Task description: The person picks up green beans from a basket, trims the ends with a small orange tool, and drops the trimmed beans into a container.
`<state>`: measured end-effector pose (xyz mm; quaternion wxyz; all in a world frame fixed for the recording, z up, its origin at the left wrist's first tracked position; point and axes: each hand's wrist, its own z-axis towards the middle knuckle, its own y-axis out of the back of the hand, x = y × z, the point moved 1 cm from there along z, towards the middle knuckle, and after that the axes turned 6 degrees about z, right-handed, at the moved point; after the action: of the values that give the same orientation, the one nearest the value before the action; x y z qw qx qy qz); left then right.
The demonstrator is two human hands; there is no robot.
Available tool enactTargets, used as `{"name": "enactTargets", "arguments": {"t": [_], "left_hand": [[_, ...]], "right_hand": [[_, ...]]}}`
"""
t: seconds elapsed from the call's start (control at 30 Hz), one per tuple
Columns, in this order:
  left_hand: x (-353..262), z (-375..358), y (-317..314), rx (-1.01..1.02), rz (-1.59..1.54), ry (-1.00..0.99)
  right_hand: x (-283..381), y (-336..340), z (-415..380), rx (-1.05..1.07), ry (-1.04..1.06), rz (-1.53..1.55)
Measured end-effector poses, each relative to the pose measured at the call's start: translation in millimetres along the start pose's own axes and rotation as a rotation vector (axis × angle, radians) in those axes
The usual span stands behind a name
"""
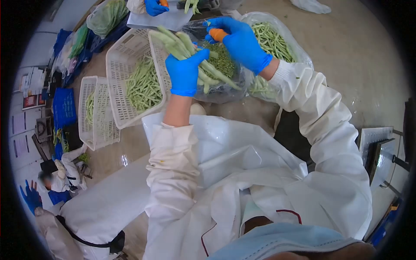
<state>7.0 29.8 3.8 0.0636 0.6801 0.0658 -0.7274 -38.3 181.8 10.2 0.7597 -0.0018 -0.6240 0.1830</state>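
Observation:
My left hand (186, 71), in a blue glove, is closed around a bunch of long flat green beans (219, 74). Their ends stick out on both sides of the fist. My right hand (245, 45), also gloved in blue, grips a small orange-handled tool (218, 34) just right of the bunch; its working end cannot be made out. Beneath my hands lies a dark plastic bag (243, 82) with small green trimmings (223, 60) in it. Beside it, under my right forearm, a clear plastic bag (303, 56) holds many green beans (271, 41).
A white crate (113, 86) with green beans stands left of my hands, and a smaller white crate (100, 132) is farther left. Across from me, a gloved hand (155, 8) of another person holds something orange. Other people are at the lower left, one with a raised gloved hand (31, 197).

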Motion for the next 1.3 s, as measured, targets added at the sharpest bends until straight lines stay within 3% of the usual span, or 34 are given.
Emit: {"name": "enactTargets", "arguments": {"t": [0.1,0.13,0.17,0.27,0.3,0.4,0.5,0.7,0.8,1.0,1.3], "left_hand": [[16,4,10,0.081,0.439,-0.051],[20,4,12,0.098,0.461,-0.011],[23,4,15,0.113,0.481,0.03],[13,3,24,0.124,0.271,0.164],[9,4,26,0.124,0.156,0.208],[13,6,34,0.092,0.053,0.156],[15,7,34,0.066,-0.005,0.083],[10,8,33,0.147,0.3,0.093],[16,9,28,0.117,0.497,-0.049],[19,8,26,0.119,0.703,-0.08],[17,8,26,0.261,0.368,0.054]], "right_hand": [[15,8,6,0.058,0.001,0.005],[22,10,7,0.071,-0.021,0.035],[25,17,14,0.061,0.096,-0.041],[22,30,35,0.134,0.105,0.364],[22,27,30,0.222,0.001,0.19],[-17,26,21,0.375,0.041,-0.791],[-25,18,17,0.464,-0.133,-0.675],[-8,4,9,0.559,0.348,-0.569],[0,-5,-4,0.585,0.263,-0.758],[-13,-2,-6,0.621,0.285,-0.934],[-12,-2,-7,0.529,-0.014,-0.684]]}}
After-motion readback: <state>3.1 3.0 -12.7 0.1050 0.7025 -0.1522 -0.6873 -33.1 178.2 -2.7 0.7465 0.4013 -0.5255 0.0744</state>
